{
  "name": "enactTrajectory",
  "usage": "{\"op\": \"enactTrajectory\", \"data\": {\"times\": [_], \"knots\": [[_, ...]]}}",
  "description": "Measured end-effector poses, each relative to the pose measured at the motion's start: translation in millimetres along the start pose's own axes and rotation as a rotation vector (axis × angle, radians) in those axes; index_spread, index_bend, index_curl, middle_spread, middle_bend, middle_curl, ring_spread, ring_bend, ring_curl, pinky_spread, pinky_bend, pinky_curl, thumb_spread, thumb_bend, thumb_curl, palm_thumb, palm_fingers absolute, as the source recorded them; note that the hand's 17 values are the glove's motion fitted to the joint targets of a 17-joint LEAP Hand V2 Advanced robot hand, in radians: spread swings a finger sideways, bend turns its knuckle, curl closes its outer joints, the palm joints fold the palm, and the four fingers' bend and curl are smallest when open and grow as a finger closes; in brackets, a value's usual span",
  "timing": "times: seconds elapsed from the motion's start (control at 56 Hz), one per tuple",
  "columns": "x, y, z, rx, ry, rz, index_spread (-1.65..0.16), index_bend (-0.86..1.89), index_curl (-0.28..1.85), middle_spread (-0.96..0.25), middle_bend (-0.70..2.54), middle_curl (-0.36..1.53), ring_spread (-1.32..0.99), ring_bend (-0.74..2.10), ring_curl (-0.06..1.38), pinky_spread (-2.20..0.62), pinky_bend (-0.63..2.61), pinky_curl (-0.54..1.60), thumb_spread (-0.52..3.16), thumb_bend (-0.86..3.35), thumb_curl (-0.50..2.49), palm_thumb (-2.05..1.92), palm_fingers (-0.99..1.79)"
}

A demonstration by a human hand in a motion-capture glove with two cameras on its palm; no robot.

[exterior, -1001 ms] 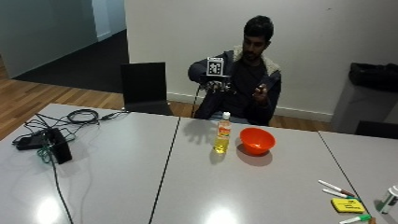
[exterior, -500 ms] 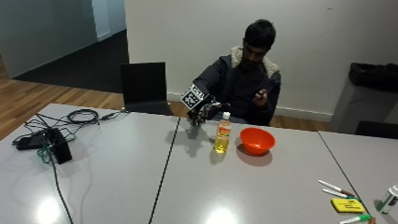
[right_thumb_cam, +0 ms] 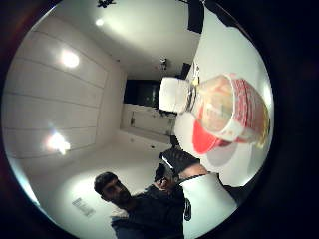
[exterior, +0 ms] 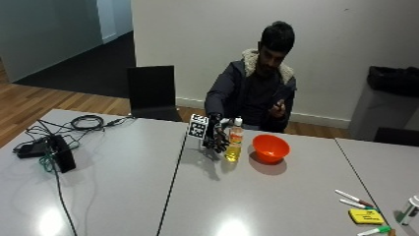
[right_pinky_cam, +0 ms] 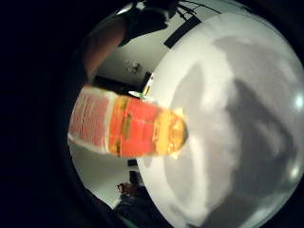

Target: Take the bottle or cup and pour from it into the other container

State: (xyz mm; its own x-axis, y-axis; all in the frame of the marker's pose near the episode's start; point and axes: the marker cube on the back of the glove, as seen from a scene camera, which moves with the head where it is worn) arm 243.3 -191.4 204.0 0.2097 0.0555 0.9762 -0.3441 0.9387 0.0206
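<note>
Hands first: the gloved right hand (exterior: 215, 137) is set against the left side of the bottle (exterior: 233, 145), but whether its fingers are closed round it cannot be told. The bare left hand (exterior: 279, 106) is held up at the person's chest, well apart from the things. The bottle is seen upright on the grey tabletop (exterior: 262, 196), with yellow liquid, a red label and a white cap (right_thumb_cam: 174, 94). Just right of it, an orange bowl (exterior: 271, 147) is placed. Markers (exterior: 353, 198) are scattered at the near right.

dim room, ceiling lights glaring off the grey table (exterior: 118, 196); soft shadows, palm views blurred.
</note>
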Motion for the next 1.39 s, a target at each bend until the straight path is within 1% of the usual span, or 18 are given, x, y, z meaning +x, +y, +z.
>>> {"op": "enactTrajectory", "data": {"times": [0.089, 0.179, 0.232, 0.268, 0.357, 0.482, 0.572, 0.786, 0.875, 1.018, 1.072, 1.09, 1.143, 1.161, 1.233, 1.269, 1.34, 1.394], "knots": [[10, 2, 8, -0.045, -0.051, -0.063, -0.27, 0.16, 0.27, -0.01, 0.35, 0.36, 0.15, 0.29, 0.27, 0.32, 0.42, 0.22, 0.76, -0.03, 0.39, 0.6, 0.48], [11, -14, 19, -0.043, -0.051, -0.165, -0.27, 0.14, 0.27, -0.03, 0.33, 0.35, 0.12, 0.32, 0.29, 0.3, 0.43, 0.24, 0.74, -0.04, 0.39, 0.6, 0.56], [8, -15, 22, -0.087, -0.019, -0.053, -0.28, 0.14, 0.27, -0.06, 0.33, 0.35, 0.09, 0.33, 0.29, 0.29, 0.43, 0.24, 0.74, -0.04, 0.39, 0.61, 0.61], [10, -12, 25, -0.091, -0.011, -0.023, -0.28, 0.13, 0.27, -0.07, 0.33, 0.35, 0.07, 0.33, 0.3, 0.28, 0.44, 0.25, 0.73, -0.04, 0.39, 0.62, 0.65], [16, -13, 33, -0.061, -0.032, -0.014, -0.28, 0.1, 0.25, -0.11, 0.32, 0.35, 0.02, 0.38, 0.31, 0.26, 0.46, 0.26, 0.73, -0.04, 0.39, 0.62, 0.75], [18, -20, 36, -0.024, -0.085, -0.021, -0.29, 0.14, 0.25, -0.19, 0.32, 0.35, -0.09, 0.47, 0.33, 0.16, 0.46, 0.26, 0.72, -0.03, 0.39, 0.64, 1.09], [21, -17, 36, -0.009, -0.086, -0.043, -0.29, 0.14, 0.28, -0.23, 0.33, 0.37, -0.13, 0.53, 0.36, 0.03, 0.49, 0.3, 0.71, -0.03, 0.39, 0.67, 1.25], [25, -12, 38, 0.015, -0.068, -0.072, -0.29, 0.15, 0.31, -0.25, 0.33, 0.39, -0.16, 0.56, 0.38, -0.09, 0.52, 0.33, 0.69, -0.03, 0.4, 0.72, 1.26], [21, -15, 37, -0.012, -0.037, -0.038, -0.29, 0.14, 0.32, -0.26, 0.33, 0.39, -0.17, 0.56, 0.38, -0.12, 0.53, 0.33, 0.67, -0.03, 0.4, 0.75, 1.25], [13, -18, 37, 0.008, 0.016, -0.002, -0.3, 0.13, 0.32, -0.27, 0.33, 0.4, -0.19, 0.56, 0.37, -0.14, 0.54, 0.34, 0.62, -0.03, 0.41, 0.81, 1.23], [12, -11, 37, 0.014, 0.024, -0.04, -0.3, 0.13, 0.32, -0.28, 0.32, 0.4, -0.19, 0.56, 0.37, -0.15, 0.54, 0.34, 0.6, -0.02, 0.42, 0.84, 1.23], [13, -8, 37, 0.02, 0.022, -0.077, -0.3, 0.13, 0.32, -0.28, 0.32, 0.4, -0.2, 0.56, 0.37, -0.15, 0.54, 0.35, 0.6, -0.03, 0.42, 0.84, 1.23], [15, 0, 38, 0.034, 0.012, -0.271, -0.3, 0.13, 0.32, -0.28, 0.32, 0.4, -0.2, 0.56, 0.37, -0.16, 0.55, 0.35, 0.59, -0.03, 0.42, 0.85, 1.23], [13, 2, 38, 0.032, 0.011, -0.284, -0.3, 0.13, 0.32, -0.28, 0.32, 0.4, -0.2, 0.56, 0.37, -0.16, 0.54, 0.35, 0.58, -0.03, 0.42, 0.86, 1.23], [-10, 6, 36, 0.023, 0.018, -0.115, -0.3, 0.13, 0.32, -0.28, 0.31, 0.4, -0.2, 0.56, 0.37, -0.17, 0.55, 0.35, 0.58, -0.03, 0.42, 0.86, 1.23], [-18, 8, 35, 0.028, 0.033, -0.142, -0.3, 0.13, 0.32, -0.28, 0.31, 0.4, -0.2, 0.56, 0.37, -0.17, 0.55, 0.35, 0.58, -0.04, 0.42, 0.86, 1.23], [-39, 3, 32, 0.047, 0.057, -0.272, -0.3, 0.13, 0.32, -0.28, 0.31, 0.4, -0.2, 0.56, 0.37, -0.18, 0.55, 0.35, 0.57, -0.04, 0.42, 0.87, 1.24], [-62, 4, 28, 0.008, 0.078, -0.24, -0.3, 0.13, 0.32, -0.28, 0.31, 0.4, -0.2, 0.57, 0.37, -0.18, 0.55, 0.35, 0.57, -0.04, 0.42, 0.87, 1.24]]}}
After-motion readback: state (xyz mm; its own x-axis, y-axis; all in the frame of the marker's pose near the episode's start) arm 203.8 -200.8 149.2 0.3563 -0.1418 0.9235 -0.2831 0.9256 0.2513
